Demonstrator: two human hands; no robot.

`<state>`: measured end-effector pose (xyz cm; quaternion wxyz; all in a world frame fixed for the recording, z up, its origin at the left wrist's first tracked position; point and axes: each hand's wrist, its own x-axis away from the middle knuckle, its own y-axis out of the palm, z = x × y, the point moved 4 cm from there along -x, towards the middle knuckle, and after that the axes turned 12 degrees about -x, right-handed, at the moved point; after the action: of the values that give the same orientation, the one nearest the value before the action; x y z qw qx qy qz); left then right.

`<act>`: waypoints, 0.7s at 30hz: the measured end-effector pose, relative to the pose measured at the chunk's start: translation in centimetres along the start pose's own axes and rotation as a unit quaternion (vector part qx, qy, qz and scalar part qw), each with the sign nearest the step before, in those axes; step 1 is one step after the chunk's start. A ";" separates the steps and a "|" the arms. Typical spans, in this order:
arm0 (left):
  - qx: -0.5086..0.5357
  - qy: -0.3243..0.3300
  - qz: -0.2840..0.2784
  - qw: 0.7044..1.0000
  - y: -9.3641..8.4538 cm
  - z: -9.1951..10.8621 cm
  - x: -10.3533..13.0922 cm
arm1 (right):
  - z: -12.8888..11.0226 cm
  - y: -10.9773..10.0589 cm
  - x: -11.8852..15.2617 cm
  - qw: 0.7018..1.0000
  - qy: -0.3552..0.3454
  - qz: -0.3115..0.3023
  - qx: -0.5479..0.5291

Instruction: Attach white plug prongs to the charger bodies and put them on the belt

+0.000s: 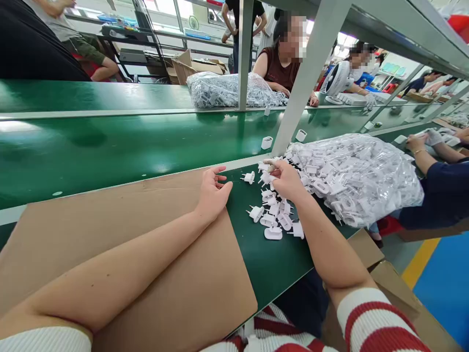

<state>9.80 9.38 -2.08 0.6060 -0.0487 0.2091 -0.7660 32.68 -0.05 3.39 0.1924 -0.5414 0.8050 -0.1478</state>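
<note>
My left hand (215, 192) hovers over the right edge of a brown cardboard sheet (146, 254), fingers apart and holding nothing. Over a loose pile of white plug parts (269, 220) on the green table, my right hand (286, 178) reaches with its thumb and forefinger near parts at the pile's far end. Whether it grips one cannot be made out. One white plug part (248, 177) lies apart, between my two hands. Right of my right hand sits a large clear plastic bag (359, 176) full of similar white parts.
Beyond a pale rail runs a green conveyor belt (146, 146) carrying white housings (267, 142). A slanted metal post (311, 73) stands just past my right hand. Another bag (216, 90) lies across the belt, beside a seated person. A co-worker's hands work at far right. Cardboard boxes (394, 288) are below.
</note>
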 end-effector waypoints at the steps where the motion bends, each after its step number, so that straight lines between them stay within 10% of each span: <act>1: -0.002 0.001 -0.003 1.000 0.0 0.0 0.0 | 0.2 0.0 -0.1 1.000 0.002 0.003 -0.030; 5: -0.006 0.006 -0.012 1.000 0.0 0.1 0.0 | 0.3 0.1 -0.4 0.977 0.077 -0.012 -0.199; 13: 0.000 0.006 -0.011 1.000 0.1 0.2 0.1 | -1.7 0.5 0.0 0.836 0.170 -0.074 -0.516; 21: 0.013 -0.093 -0.036 0.995 0.1 0.5 -1.5 | -2.3 1.2 0.7 0.827 0.210 -0.054 -0.518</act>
<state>10.42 10.68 -1.42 0.5957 -0.1190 0.1396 -0.7820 30.34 -0.19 4.77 -0.2984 -0.5603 0.7535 0.1709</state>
